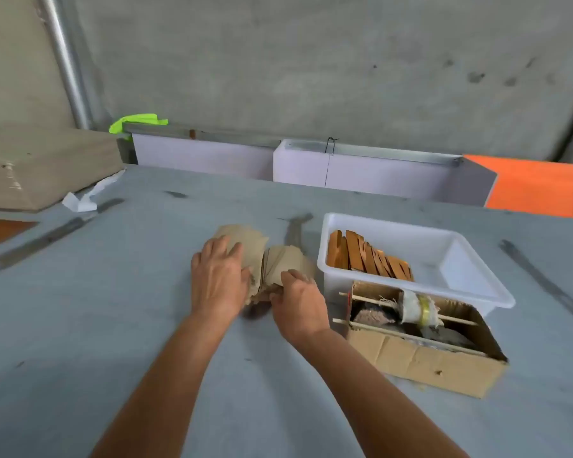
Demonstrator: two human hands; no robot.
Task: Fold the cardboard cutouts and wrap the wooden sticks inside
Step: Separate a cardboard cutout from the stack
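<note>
grey counter (113,325), scuffed, dark streaks across it. stack of cardboard cutouts (278,262) lying mid-counter, just left of white tub (470,259). left hand (217,279) flat on left part of stack, fingers (227,251) straight and spread, pressing down, nothing gripped. right hand (300,304) at near right edge of stack, fingers curled, thumb on top, pinching a few cutouts by the edge; stack fanned open there, sheets splayed. wooden sticks (368,259) in tub, orange-brown, leaning in a row against its left end, well apart from both hands. right half of tub bare. open cardboard box (420,361) touching tub's near wall, holding two thin skewers laid across, a wrapped bundle with yellowish tape, grey lumps beneath; contents not clear. larger closed carton (37,166) at far left corner of counter, crumpled white paper (80,200) beside it. behind counter: white panels, metal rail, green scrap (136,121) on rail's left end, orange sheet (543,186) far right, concrete wall, metal pipe upper left.
</note>
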